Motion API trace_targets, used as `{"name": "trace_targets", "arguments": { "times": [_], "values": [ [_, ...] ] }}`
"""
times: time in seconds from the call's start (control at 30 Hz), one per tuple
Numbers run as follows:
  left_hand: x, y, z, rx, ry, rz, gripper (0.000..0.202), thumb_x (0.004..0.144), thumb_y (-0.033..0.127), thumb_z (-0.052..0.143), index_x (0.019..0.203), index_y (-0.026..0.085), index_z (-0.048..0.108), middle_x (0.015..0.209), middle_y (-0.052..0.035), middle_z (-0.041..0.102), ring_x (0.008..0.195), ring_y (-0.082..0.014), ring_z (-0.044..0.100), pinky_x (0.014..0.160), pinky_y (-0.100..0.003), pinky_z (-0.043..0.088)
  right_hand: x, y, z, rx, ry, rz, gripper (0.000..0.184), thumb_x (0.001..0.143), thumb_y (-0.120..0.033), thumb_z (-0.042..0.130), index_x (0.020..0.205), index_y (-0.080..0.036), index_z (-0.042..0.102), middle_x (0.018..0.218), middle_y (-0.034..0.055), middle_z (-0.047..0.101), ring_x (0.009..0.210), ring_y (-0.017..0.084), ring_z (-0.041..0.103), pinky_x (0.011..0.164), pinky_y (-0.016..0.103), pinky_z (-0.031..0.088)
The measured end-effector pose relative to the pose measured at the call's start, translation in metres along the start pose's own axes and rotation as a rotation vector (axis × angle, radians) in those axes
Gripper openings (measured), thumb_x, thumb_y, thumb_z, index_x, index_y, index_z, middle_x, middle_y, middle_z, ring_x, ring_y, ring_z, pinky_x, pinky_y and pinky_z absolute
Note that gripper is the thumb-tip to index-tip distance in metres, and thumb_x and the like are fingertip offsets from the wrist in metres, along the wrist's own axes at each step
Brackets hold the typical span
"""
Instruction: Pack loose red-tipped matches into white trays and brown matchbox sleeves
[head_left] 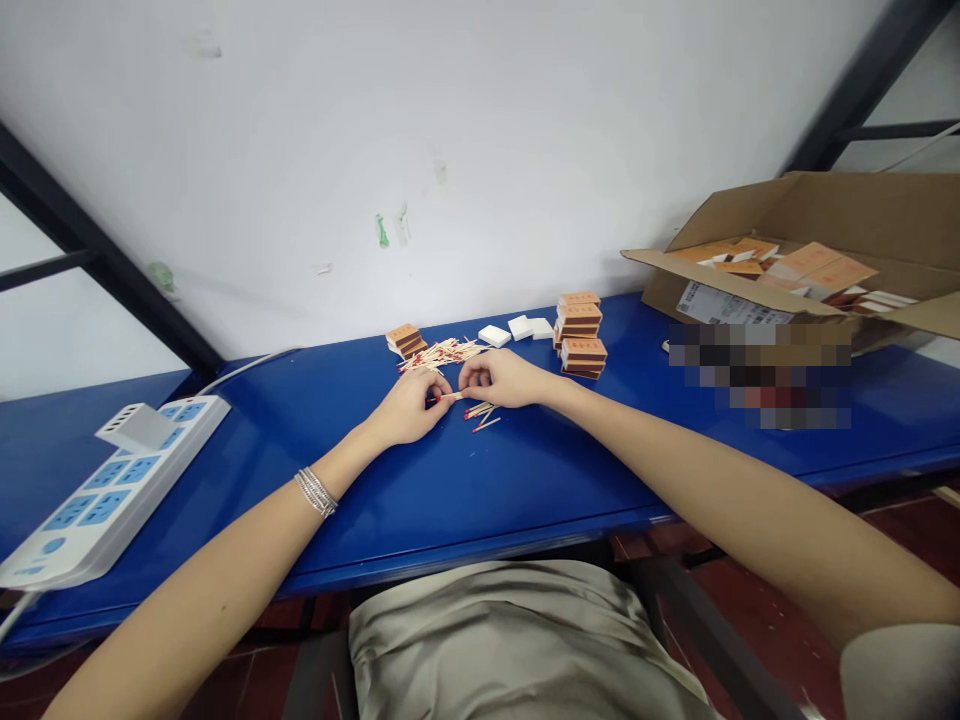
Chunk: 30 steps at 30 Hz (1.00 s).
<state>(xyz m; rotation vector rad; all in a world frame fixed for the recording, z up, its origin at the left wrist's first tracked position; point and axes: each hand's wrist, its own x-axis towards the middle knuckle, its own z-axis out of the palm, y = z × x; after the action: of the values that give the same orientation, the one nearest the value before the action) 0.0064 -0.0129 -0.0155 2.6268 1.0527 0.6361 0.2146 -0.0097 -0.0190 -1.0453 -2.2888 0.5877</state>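
Note:
My left hand (411,405) and my right hand (501,378) meet over the blue table (450,490), both pinched on a small bundle of matches (451,396) held between them. A few loose red-tipped matches (482,414) lie just below my right hand. A bigger pile of matches (442,352) is spread behind my hands, next to an orange matchbox (405,339). White inner trays (517,328) lie further back.
Stacks of orange matchboxes (580,334) stand to the right of my hands. An open cardboard box (810,265) with more matchboxes sits at the far right. A white and blue power strip (105,485) lies at the left edge. A white wall rises behind the table.

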Motion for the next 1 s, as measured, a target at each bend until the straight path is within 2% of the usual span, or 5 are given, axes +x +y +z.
{"name": "trace_targets", "arguments": {
  "times": [0.4, 0.5, 0.73, 0.9, 1.0],
  "values": [
    [0.000, 0.002, -0.001, -0.006, -0.003, -0.003, 0.016, 0.084, 0.031, 0.055, 0.081, 0.017, 0.062, 0.080, -0.0032, 0.064, 0.066, -0.0134, 0.051, 0.066, -0.029, 0.043, 0.002, -0.002, 0.002, -0.060, -0.019, 0.054, 0.011, 0.072, -0.012, 0.058, 0.077, -0.014, 0.067, 0.073, 0.0036, 0.068, 0.063, 0.012, 0.057, 0.062, 0.023, 0.042],
    [0.000, 0.001, -0.001, -0.009, -0.002, -0.009, 0.015, 0.084, 0.030, 0.055, 0.081, 0.017, 0.061, 0.080, -0.0033, 0.065, 0.066, -0.0134, 0.052, 0.067, -0.030, 0.044, 0.002, -0.001, -0.005, -0.043, -0.047, 0.078, 0.012, 0.071, -0.011, 0.057, 0.078, -0.014, 0.066, 0.075, 0.0042, 0.068, 0.064, 0.012, 0.057, 0.062, 0.023, 0.042],
    [0.000, 0.001, 0.000, -0.002, 0.016, -0.020, 0.018, 0.084, 0.033, 0.056, 0.080, 0.017, 0.062, 0.077, -0.0029, 0.064, 0.067, -0.0141, 0.052, 0.069, -0.030, 0.044, -0.009, -0.005, -0.035, 0.063, -0.341, 0.166, 0.016, 0.070, -0.026, 0.065, 0.081, -0.015, 0.070, 0.069, 0.0016, 0.067, 0.060, 0.011, 0.057, 0.056, 0.022, 0.042],
    [0.000, 0.000, 0.000, -0.008, 0.005, -0.011, 0.017, 0.084, 0.032, 0.055, 0.080, 0.017, 0.062, 0.077, -0.0030, 0.064, 0.066, -0.0138, 0.052, 0.069, -0.030, 0.044, -0.005, -0.007, -0.018, -0.001, -0.123, 0.124, 0.015, 0.072, -0.024, 0.062, 0.080, -0.013, 0.070, 0.070, 0.0033, 0.067, 0.062, 0.011, 0.057, 0.059, 0.022, 0.042],
    [0.000, 0.000, 0.000, -0.007, 0.001, -0.012, 0.016, 0.083, 0.031, 0.055, 0.082, 0.017, 0.063, 0.079, -0.0033, 0.064, 0.066, -0.0137, 0.052, 0.068, -0.030, 0.044, -0.001, -0.006, -0.007, -0.066, -0.079, 0.100, 0.014, 0.072, -0.019, 0.060, 0.080, -0.013, 0.070, 0.074, 0.0042, 0.069, 0.063, 0.011, 0.058, 0.060, 0.022, 0.042]
  ]
}}
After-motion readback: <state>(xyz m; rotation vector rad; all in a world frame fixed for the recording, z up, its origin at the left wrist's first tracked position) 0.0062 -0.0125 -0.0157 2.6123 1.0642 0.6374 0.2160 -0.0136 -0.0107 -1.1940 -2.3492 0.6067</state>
